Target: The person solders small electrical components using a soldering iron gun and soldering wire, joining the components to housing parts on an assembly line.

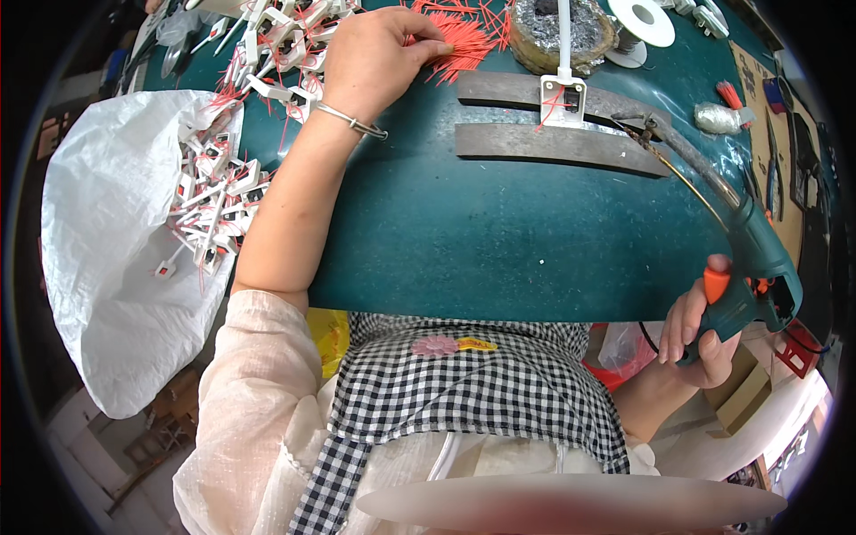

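My left hand [379, 53] reaches to the far side of the table, its thumb and fingers pinched at the edge of a pile of short red wires [465, 45]; its fingertips partly cover what they grip. In my right hand [695, 330] is a green soldering gun [753, 259] with an orange trigger, held at the table's right front edge. The gun's metal barrel points up and left, its tip near two grey metal bars [553, 147]. Across these bars rests a white plastic part [562, 111] with a white stem pointing away and thin red wires on it.
Several white parts with red wires lie heaped at the far left [281, 45]; more spill from a white plastic sack [116, 232]. Behind the bars stand a round dish with silvery, crusted contents [544, 55] and a white spool [640, 22]. A bundle in clear wrap [716, 118] lies right.
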Demonstrator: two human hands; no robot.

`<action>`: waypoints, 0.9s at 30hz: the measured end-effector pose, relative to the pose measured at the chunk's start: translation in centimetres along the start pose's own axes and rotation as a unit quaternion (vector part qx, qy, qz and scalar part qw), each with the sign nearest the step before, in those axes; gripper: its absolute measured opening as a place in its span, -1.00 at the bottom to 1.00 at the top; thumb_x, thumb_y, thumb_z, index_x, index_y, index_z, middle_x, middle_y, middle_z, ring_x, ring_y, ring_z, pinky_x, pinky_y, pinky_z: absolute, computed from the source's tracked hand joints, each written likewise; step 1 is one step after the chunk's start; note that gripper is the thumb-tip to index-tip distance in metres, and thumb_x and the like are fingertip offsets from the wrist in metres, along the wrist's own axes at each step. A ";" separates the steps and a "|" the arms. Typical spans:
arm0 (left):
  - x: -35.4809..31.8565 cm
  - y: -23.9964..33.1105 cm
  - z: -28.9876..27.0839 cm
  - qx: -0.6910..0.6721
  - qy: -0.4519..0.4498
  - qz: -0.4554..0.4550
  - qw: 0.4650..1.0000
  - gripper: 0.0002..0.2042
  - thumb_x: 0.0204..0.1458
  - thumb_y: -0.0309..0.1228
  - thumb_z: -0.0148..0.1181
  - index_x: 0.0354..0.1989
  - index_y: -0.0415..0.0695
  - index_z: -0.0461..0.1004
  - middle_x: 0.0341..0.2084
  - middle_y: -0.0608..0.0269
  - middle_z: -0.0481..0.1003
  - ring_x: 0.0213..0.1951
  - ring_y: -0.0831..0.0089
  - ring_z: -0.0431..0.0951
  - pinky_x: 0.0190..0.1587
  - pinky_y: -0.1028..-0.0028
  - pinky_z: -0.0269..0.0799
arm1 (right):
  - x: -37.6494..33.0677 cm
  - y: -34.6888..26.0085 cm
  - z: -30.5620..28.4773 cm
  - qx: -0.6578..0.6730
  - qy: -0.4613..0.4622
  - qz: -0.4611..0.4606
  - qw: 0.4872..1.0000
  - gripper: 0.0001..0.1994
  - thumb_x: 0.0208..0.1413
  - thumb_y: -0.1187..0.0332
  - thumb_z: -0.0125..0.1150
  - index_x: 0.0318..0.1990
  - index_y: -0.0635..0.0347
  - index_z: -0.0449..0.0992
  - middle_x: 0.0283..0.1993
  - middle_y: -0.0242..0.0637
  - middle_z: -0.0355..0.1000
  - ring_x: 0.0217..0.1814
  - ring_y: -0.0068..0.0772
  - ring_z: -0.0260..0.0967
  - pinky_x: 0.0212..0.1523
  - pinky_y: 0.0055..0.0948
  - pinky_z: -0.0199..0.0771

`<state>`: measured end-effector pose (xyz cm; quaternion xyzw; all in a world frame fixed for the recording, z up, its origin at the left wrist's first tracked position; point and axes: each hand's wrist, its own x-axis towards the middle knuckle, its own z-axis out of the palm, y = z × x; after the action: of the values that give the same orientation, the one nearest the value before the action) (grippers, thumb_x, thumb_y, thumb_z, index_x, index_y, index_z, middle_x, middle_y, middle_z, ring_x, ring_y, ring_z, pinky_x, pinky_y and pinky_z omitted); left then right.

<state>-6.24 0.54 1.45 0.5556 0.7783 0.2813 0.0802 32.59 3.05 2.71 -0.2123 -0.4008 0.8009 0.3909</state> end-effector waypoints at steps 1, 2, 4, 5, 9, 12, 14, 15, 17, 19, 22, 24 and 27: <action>0.0 -0.1 0.0 0.005 0.012 0.003 1.000 -0.89 -0.23 -0.43 0.35 -0.54 -0.18 0.56 -0.63 0.15 0.47 -0.55 0.25 0.49 -0.46 0.38 0.37 | 0.1 0.1 -0.1 -0.002 -0.016 -0.009 1.000 -0.27 0.00 0.41 0.20 0.21 0.62 -0.09 -0.54 -0.24 0.24 -0.75 -0.50 0.23 -0.77 -0.61 0.38; 0.0 0.1 -0.1 0.004 0.010 0.004 1.000 -0.89 -0.23 -0.43 0.35 -0.54 -0.18 0.56 -0.63 0.15 0.47 -0.55 0.25 0.49 -0.46 0.38 0.37 | 0.1 0.1 -0.1 -0.003 -0.014 -0.009 1.000 -0.27 0.00 0.41 0.20 0.21 0.62 -0.09 -0.54 -0.24 0.24 -0.75 -0.50 0.23 -0.77 -0.61 0.38; -0.1 1.1 -0.7 0.041 0.006 0.013 0.999 -0.89 -0.24 -0.43 0.36 -0.57 -0.18 0.56 -0.65 0.17 0.47 -0.57 0.27 0.48 -0.47 0.38 0.36 | 0.2 0.1 -0.1 -0.007 -0.013 -0.009 1.000 -0.27 0.00 0.41 0.20 0.21 0.62 -0.09 -0.55 -0.24 0.24 -0.75 -0.50 0.23 -0.77 -0.61 0.38; -0.1 0.4 -0.4 0.041 0.005 0.013 0.999 -0.89 -0.24 -0.43 0.36 -0.57 -0.18 0.56 -0.65 0.17 0.47 -0.57 0.27 0.48 -0.47 0.38 0.36 | 0.2 0.1 -0.1 -0.006 -0.012 -0.008 1.000 -0.27 0.00 0.41 0.20 0.21 0.62 -0.09 -0.55 -0.24 0.24 -0.75 -0.50 0.23 -0.77 -0.61 0.38; -0.5 0.0 -0.4 0.092 0.029 0.102 0.990 -0.89 -0.25 -0.43 0.36 -0.59 -0.16 0.55 -0.65 0.18 0.47 -0.57 0.27 0.47 -0.48 0.35 0.35 | 0.2 0.1 -0.1 -0.010 -0.013 -0.003 1.000 -0.27 -0.01 0.41 0.21 0.21 0.61 -0.09 -0.55 -0.24 0.23 -0.75 -0.50 0.23 -0.77 -0.61 0.38; -0.4 -0.7 -0.2 0.090 0.061 0.147 0.983 -0.89 -0.24 -0.45 0.34 -0.56 -0.18 0.54 -0.66 0.17 0.47 -0.54 0.27 0.49 -0.47 0.36 0.37 | 0.2 0.1 -0.1 -0.012 -0.008 0.000 1.000 -0.26 -0.01 0.41 0.22 0.21 0.61 -0.09 -0.55 -0.25 0.23 -0.75 -0.50 0.23 -0.76 -0.62 0.38; -0.8 -0.9 0.0 0.093 0.078 0.174 0.977 -0.89 -0.23 -0.47 0.33 -0.53 -0.20 0.53 -0.67 0.16 0.46 -0.51 0.26 0.50 -0.46 0.38 0.39 | 0.2 0.1 -0.1 -0.012 -0.009 0.001 1.000 -0.26 -0.01 0.41 0.22 0.21 0.61 -0.09 -0.55 -0.25 0.23 -0.75 -0.50 0.23 -0.76 -0.62 0.38; -1.2 1.4 -0.1 -0.020 0.054 0.082 0.995 -0.90 -0.22 -0.51 0.31 -0.51 -0.20 0.52 -0.62 0.16 0.47 -0.48 0.27 0.52 -0.44 0.41 0.41 | 0.1 0.2 -0.3 -0.012 -0.005 0.001 1.000 -0.26 -0.01 0.41 0.22 0.21 0.61 -0.09 -0.55 -0.25 0.23 -0.75 -0.50 0.23 -0.76 -0.62 0.38; -1.8 3.1 0.2 -0.132 0.025 -0.012 0.991 -0.90 -0.20 -0.54 0.28 -0.48 -0.20 0.50 -0.57 0.16 0.48 -0.44 0.27 0.53 -0.42 0.44 0.43 | 0.0 0.4 -0.5 -0.011 0.000 0.002 1.000 -0.26 -0.01 0.41 0.22 0.21 0.61 -0.09 -0.55 -0.25 0.23 -0.75 -0.51 0.23 -0.77 -0.63 0.37; -2.4 3.4 0.7 -0.116 0.030 0.129 0.984 -0.89 -0.11 -0.43 0.29 -0.37 -0.07 0.61 -0.49 0.23 0.57 -0.40 0.28 0.59 -0.33 0.41 0.49 | 0.2 0.4 -0.5 -0.002 -0.011 -0.002 1.000 -0.26 -0.01 0.41 0.21 0.21 0.62 -0.08 -0.55 -0.25 0.23 -0.74 -0.50 0.23 -0.77 -0.62 0.37; -2.7 4.8 2.2 -0.136 -0.022 0.178 0.974 -0.90 -0.12 -0.57 0.29 -0.38 -0.16 0.58 -0.49 0.28 0.51 -0.54 0.45 0.52 -0.47 0.53 0.44 | 0.3 0.1 0.0 -0.004 -0.001 -0.006 1.000 -0.26 -0.01 0.41 0.21 0.21 0.63 -0.08 -0.56 -0.25 0.23 -0.74 -0.50 0.23 -0.77 -0.62 0.38; -2.7 5.0 3.0 -0.135 -0.028 0.191 0.972 -0.88 -0.13 -0.56 0.29 -0.38 -0.14 0.59 -0.52 0.25 0.52 -0.54 0.38 0.52 -0.46 0.49 0.44 | 0.3 0.3 0.1 -0.002 -0.002 -0.004 1.000 -0.26 -0.02 0.42 0.21 0.21 0.63 -0.08 -0.56 -0.25 0.23 -0.74 -0.50 0.23 -0.77 -0.62 0.38; -3.0 4.9 3.4 -0.053 -0.006 0.253 0.966 -0.89 -0.15 -0.52 0.32 -0.39 -0.12 0.58 -0.53 0.25 0.52 -0.54 0.37 0.52 -0.48 0.48 0.43 | 0.3 0.5 -0.2 0.004 -0.008 0.002 1.000 -0.26 -0.02 0.42 0.21 0.21 0.63 -0.08 -0.57 -0.26 0.23 -0.75 -0.50 0.23 -0.76 -0.62 0.38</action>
<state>0.42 0.11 0.65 0.7311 0.5956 0.3303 0.0405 32.26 3.20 2.19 -0.2049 -0.4004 0.8051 0.3868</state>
